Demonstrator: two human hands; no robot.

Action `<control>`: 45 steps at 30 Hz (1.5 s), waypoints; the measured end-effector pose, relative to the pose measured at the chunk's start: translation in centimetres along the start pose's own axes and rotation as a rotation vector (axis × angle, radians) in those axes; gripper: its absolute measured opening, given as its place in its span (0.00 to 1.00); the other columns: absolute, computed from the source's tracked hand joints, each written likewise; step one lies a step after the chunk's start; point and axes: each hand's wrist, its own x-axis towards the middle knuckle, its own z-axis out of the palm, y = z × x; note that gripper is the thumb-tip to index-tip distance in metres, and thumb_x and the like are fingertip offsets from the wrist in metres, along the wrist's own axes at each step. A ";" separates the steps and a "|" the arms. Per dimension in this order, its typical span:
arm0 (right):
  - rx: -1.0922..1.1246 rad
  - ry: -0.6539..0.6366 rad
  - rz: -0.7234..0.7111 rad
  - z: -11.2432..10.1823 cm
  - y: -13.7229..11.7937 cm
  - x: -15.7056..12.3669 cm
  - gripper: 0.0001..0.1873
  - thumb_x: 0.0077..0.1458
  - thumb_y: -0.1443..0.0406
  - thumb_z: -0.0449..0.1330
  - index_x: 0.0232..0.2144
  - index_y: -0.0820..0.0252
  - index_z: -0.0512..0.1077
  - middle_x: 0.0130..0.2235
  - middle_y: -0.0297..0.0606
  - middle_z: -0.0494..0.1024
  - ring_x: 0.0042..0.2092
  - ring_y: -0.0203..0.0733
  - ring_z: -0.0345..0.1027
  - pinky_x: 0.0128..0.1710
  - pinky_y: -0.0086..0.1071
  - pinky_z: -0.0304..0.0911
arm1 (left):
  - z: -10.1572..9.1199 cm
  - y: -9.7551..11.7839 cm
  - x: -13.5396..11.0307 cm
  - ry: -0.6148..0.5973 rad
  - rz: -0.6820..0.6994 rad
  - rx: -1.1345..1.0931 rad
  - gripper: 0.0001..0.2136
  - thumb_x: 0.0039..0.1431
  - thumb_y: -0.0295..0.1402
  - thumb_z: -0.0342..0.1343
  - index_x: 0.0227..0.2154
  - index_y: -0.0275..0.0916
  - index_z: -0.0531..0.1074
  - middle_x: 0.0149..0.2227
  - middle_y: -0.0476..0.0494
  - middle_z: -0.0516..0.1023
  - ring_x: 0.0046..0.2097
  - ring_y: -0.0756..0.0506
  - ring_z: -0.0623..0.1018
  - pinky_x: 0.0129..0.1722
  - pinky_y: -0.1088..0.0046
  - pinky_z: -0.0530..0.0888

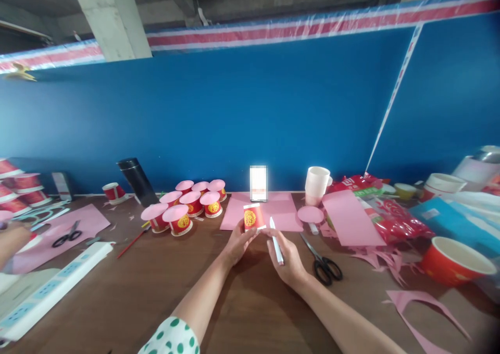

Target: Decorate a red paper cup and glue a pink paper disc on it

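My left hand point(238, 242) grips a small red paper cup point(253, 217) with a gold emblem, held just above the brown table. My right hand point(288, 260) is closed round a white pen point(276, 247) whose tip points up toward the cup. Both hands hover in front of a pink paper sheet point(281, 211). Black scissors point(323, 264) lie just right of my right hand. A pink paper disc point(310, 214) rests beyond them.
Several red cups capped with pink discs point(189, 208) stand at the left. A phone point(258, 183), white cups point(316, 183), a black flask point(136, 179), snack bags point(385, 213), a red bowl point(453, 260), a power strip point(50, 286) and pink scraps point(424, 304) surround the area. Another person's hand point(11, 239) is at far left.
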 end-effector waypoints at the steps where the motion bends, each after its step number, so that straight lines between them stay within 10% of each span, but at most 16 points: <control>1: 0.008 0.002 -0.007 0.0 0.0 0.0 0.17 0.57 0.69 0.48 0.49 0.55 0.64 0.45 0.40 0.75 0.46 0.42 0.70 0.46 0.33 0.65 | -0.1 0.0 0.1 0.011 0.001 0.000 0.19 0.45 0.31 0.63 0.43 0.39 0.68 0.43 0.41 0.76 0.48 0.41 0.73 0.54 0.60 0.62; 8: -0.050 0.157 0.080 0.0 0.6 0.0 0.16 0.58 0.68 0.48 0.49 0.56 0.63 0.43 0.40 0.76 0.44 0.41 0.71 0.44 0.32 0.67 | -1.0 -0.1 0.3 -0.018 -0.057 -0.140 0.12 0.51 0.33 0.57 0.39 0.40 0.68 0.41 0.42 0.76 0.45 0.44 0.75 0.53 0.58 0.63; 45: -0.094 0.057 0.016 0.4 0.8 0.2 0.18 0.57 0.70 0.48 0.50 0.54 0.64 0.44 0.39 0.75 0.43 0.41 0.71 0.42 0.31 0.67 | -1.3 0.0 0.5 -0.106 -0.109 -0.177 0.17 0.55 0.32 0.51 0.48 0.37 0.65 0.40 0.37 0.77 0.47 0.40 0.74 0.54 0.55 0.61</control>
